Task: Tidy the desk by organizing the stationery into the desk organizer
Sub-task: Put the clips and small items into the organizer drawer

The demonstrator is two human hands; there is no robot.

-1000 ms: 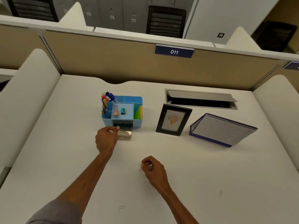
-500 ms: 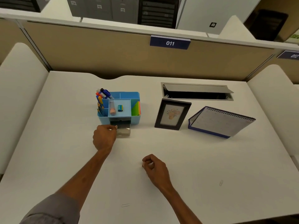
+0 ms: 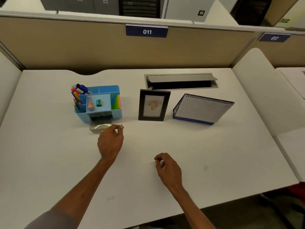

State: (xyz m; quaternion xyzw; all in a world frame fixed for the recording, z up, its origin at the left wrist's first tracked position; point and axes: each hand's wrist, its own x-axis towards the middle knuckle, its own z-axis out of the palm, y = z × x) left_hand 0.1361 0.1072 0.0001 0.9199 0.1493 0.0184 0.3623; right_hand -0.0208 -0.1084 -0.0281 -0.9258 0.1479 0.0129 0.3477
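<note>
The blue desk organizer stands at the left middle of the desk. It holds several pens, a small blue-green eraser, a pink tube and coloured sticky notes. Its clear little drawer is pulled out at the front. My left hand rests just right of the drawer's front, fingers loosely curled with a gap between thumb and forefinger, holding nothing I can see. My right hand rests curled on the desk nearer me, thumb against the fingers, and nothing shows in it. A paper clip lies to its right.
A black picture frame and a spiral desk calendar stand right of the organizer. Behind them a grey cable hatch is open. Two staples lie near the front edge. Beige partitions close off the back.
My left hand has shifted from over the open drawer to its right front corner, and the small clip it pinched is no longer seen. The right hand stays curled in place.
</note>
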